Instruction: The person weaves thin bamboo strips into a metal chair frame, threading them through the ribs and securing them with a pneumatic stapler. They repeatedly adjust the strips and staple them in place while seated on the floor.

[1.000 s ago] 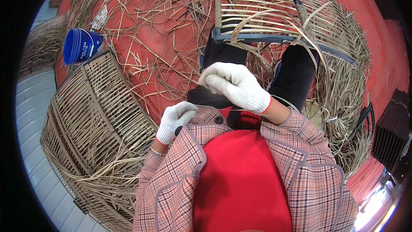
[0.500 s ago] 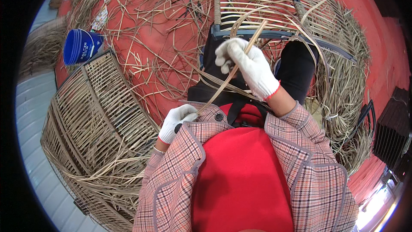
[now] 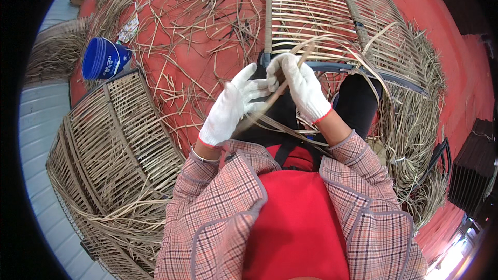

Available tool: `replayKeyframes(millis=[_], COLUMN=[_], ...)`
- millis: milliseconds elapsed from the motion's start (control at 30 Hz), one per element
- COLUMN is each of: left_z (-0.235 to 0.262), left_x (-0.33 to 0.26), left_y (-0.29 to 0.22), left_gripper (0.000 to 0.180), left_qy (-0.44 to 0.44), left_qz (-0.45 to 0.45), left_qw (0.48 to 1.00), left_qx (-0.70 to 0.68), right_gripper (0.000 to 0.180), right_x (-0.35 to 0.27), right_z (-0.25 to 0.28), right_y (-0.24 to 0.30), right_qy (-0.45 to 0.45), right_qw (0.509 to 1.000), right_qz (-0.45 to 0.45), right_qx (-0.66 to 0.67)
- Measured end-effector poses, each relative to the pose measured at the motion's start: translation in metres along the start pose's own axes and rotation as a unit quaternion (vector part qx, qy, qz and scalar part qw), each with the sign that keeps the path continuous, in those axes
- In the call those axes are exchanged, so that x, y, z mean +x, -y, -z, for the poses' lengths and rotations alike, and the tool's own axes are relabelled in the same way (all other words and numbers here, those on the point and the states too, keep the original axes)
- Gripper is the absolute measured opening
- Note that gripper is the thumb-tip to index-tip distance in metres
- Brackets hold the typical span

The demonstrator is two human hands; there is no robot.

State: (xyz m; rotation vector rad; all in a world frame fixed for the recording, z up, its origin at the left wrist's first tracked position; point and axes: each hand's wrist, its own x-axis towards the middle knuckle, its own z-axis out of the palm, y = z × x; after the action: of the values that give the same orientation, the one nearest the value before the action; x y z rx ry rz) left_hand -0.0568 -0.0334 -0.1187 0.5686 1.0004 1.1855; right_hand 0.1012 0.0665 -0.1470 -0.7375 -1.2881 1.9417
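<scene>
My right hand (image 3: 302,85), in a white knit glove, is closed around a thin bundle of tan cane strips (image 3: 276,95). The strips slant down toward my lap, their lower end blurred. My left hand (image 3: 229,108), gloved the same way, is raised beside them with its fingers spread, the tips close to my right fingers. Whether they touch the strips I cannot tell. Beyond my hands, a partly woven panel (image 3: 311,16) of pale strips on a dark frame lies across my knees, several loose strip ends curling from its near edge.
At the left stands another woven panel (image 3: 127,124) with long strips over its lower part. A blue bucket (image 3: 98,59) sits behind it. Loose cane scraps (image 3: 181,62) litter the red floor. A thick bundle of dried strips (image 3: 407,140) lies at my right.
My left hand has let go of the strips' lower end, risen toward my right hand and spread its fingers. My right hand, still gripping the strips, has shifted slightly.
</scene>
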Motion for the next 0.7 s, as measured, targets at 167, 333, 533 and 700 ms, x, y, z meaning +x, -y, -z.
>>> replayKeyframes(millis=[167,333,533,700], left_z=[-0.024,-0.019,-0.017,-0.022], left_x=[0.012,0.001,0.002,-0.004], left_y=[-0.001,0.007,0.015,0.028], left_gripper=[0.074,0.029,0.032,0.028], left_qy=[0.031,-0.087,-0.178,-0.183], left_qz=[-0.039,0.012,-0.38,-0.104], left_qw=[0.997,0.981,0.658,0.933], left_qx=[0.054,0.174,0.626,0.293], right_gripper=[0.015,0.016,0.015,0.009], right_x=[0.01,0.008,-0.006,0.004], right_z=[-0.005,0.015,0.018,0.015], right_y=[0.006,0.03,0.047,0.045], right_qy=[0.021,0.064,0.0,0.061], right_qw=[0.885,0.896,0.993,0.989], right_qz=[0.267,0.229,-0.101,-0.072], right_qx=[-0.381,-0.374,-0.067,-0.112])
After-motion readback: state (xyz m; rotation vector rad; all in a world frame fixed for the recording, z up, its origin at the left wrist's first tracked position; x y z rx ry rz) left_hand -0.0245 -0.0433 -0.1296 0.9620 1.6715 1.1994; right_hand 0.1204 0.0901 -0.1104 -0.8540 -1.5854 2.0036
